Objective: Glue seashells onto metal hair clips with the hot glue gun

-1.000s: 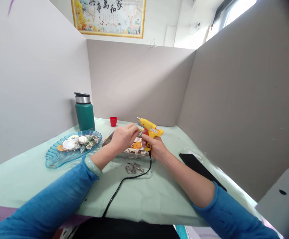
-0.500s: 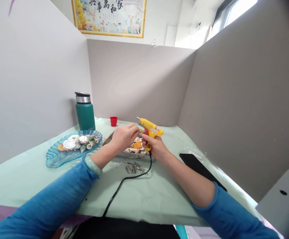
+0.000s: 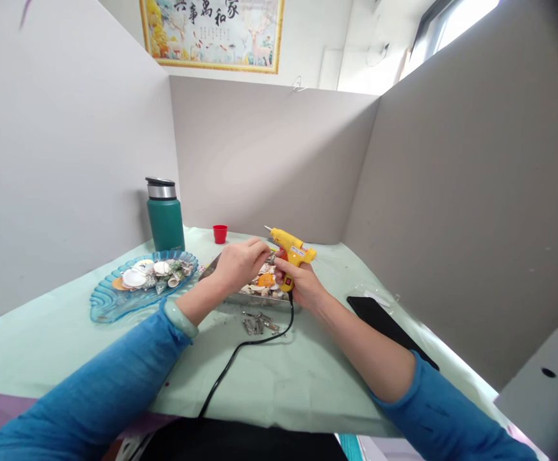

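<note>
My right hand point(image 3: 302, 280) is wrapped round the handle of a yellow hot glue gun point(image 3: 288, 243), its nozzle pointing up and to the left. A black cord point(image 3: 240, 346) runs from the handle down to the table's front edge. My left hand point(image 3: 243, 261) is closed in a pinch close to the gun's trigger side; whatever its fingertips hold is hidden. Beneath both hands stands a metal tray point(image 3: 254, 299) filled with shells point(image 3: 266, 280), one of them orange. In front of the tray lies a small heap of metal clips point(image 3: 259, 323).
A blue scalloped glass dish point(image 3: 103, 304) of shells sits at the left, before a green bottle point(image 3: 166, 221). Farther back is a red cup point(image 3: 220, 234). A black flat object point(image 3: 387, 326) and clear plastic bag point(image 3: 372, 293) lie right. Grey partitions point(image 3: 273, 153) enclose the table.
Almost nothing differs. Both hands and the glue gun keep their positions; the whole view has shifted very slightly.
</note>
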